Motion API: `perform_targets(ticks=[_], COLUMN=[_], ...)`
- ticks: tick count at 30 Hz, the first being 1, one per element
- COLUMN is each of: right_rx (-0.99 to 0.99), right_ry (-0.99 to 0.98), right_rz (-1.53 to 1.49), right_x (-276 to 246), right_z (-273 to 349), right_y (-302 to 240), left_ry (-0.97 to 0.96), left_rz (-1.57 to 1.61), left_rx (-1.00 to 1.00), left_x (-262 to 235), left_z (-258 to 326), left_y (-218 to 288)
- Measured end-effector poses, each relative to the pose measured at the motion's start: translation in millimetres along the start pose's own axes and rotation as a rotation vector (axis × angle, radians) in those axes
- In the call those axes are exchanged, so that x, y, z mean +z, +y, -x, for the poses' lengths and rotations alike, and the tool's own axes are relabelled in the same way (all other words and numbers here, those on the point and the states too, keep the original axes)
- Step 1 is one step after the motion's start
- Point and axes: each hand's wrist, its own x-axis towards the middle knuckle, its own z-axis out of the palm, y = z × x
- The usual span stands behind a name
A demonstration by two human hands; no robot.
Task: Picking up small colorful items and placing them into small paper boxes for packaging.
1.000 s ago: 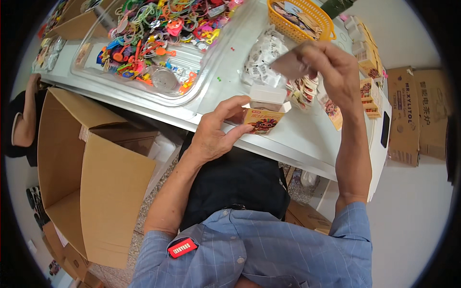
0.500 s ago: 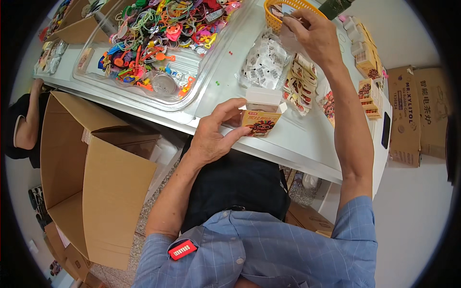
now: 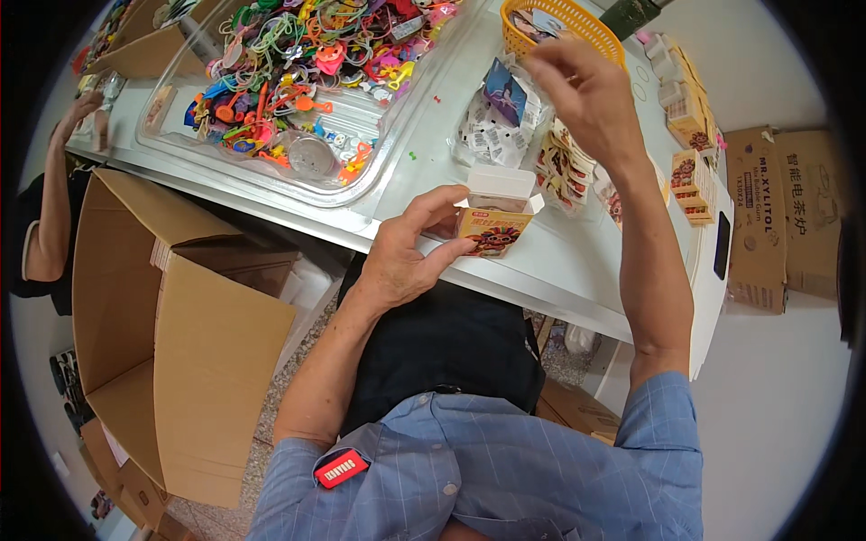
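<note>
My left hand (image 3: 403, 248) grips a small yellow printed carton (image 3: 492, 232) by its side, near the table's front edge. The carton stands upright with its white top flaps raised, and something greyish shows inside. My right hand (image 3: 591, 104) is bent above the table, just in front of the yellow basket (image 3: 577, 24), its fingers curled and blurred. Close to its fingertips a blue-purple picture card (image 3: 505, 93) slants over a bag of white packets (image 3: 499, 135); whether the fingers touch it cannot be made out. Several cards (image 3: 534, 24) lie in the basket.
A clear plastic tray (image 3: 361, 194) heaped with small colourful toys (image 3: 311, 72) takes up the far left. Carton-coloured pouches (image 3: 564, 171) and stacked yellow boxes (image 3: 692, 185) lie to the right. A large open cardboard box (image 3: 221, 361) stands left, near another person's arm (image 3: 59, 189).
My right hand has come slightly nearer from the basket. The blue-purple card now shows over the white packets. My left hand still holds the carton. The other person's arm has reached further in.
</note>
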Motion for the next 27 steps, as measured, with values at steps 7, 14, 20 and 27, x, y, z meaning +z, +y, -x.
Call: perform_targets(ticks=[7,14,20,27], right_rx=[-0.172,-0.151,-0.042,0.166], right_ry=[-0.447,-0.537,-0.627,-0.419], right_rz=[0.340,0.431,0.398,-0.021], right_x=[2,26,19,4], right_z=[30,25,19,23], right_y=[-6,9,3,11], left_ry=[-0.024,-0.012,-0.017,-0.001], left_rz=[0.003,0.000,0.004,-0.004], left_rx=[-0.005,0.000,-0.032,0.003], left_x=[-3,-1,-2,-1], left_z=[2,3,2,4], left_y=[1,3,3,0])
